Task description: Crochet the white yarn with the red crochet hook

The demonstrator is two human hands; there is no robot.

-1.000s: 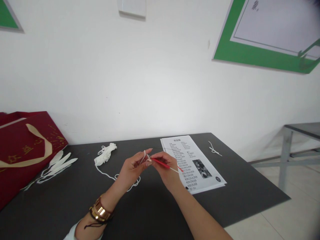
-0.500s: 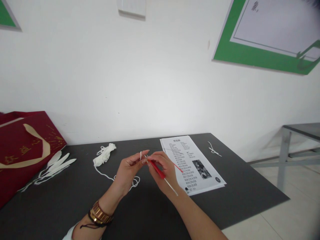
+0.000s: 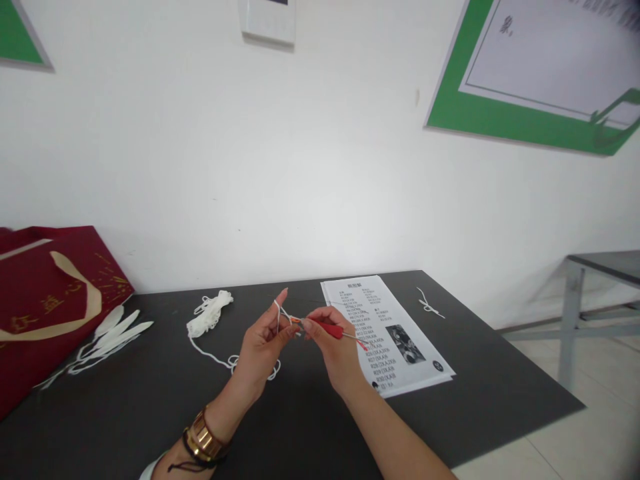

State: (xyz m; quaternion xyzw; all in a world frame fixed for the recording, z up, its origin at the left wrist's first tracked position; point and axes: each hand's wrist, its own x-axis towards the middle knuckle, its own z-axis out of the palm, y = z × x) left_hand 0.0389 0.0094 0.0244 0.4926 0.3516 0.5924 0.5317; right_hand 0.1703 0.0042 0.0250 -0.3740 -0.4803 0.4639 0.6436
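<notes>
Basically, w/ the clock centred on where the hands meet over the dark table [image 3: 495,387]: L hand [image 3: 257,350] is pinching white yarn [image 3: 283,313] & a small bit of work at thumb & fingertips, index raised w/ a strand running over it; R hand [image 3: 333,340] grips the red-handled hook [image 3: 331,329] pencil-style, its metal tail poking out twd 4 o'c., working end right at the L fingertips; exact stitch too small to tell; yarn bundle [image 3: 210,313] lies on table near 9 o'c., its strand trailing to loose loops beside/behind L wrist, abt 7–8; gold-coloured bracelet [image 3: 203,437] & dark cord on that wrist, 7 o'c.; farther out at 9, white leaf-shaped pcs [image 3: 113,337] w/ thread ends, then dk red bag [image 3: 55,293] w/ cream ribbon handle; at 3 o'c., printed sheets [image 3: 385,333], stacked, text + dk photo, partly behind R hand; beyond them, btwn 2 & 3, a tied white thread [image 3: 429,306]; off the table, same dir., grey bench [image 3: 607,265]; on the wall, green-bordered poster [image 3: 525,100] approx 2, white box [image 3: 269,23] at 12.
</notes>
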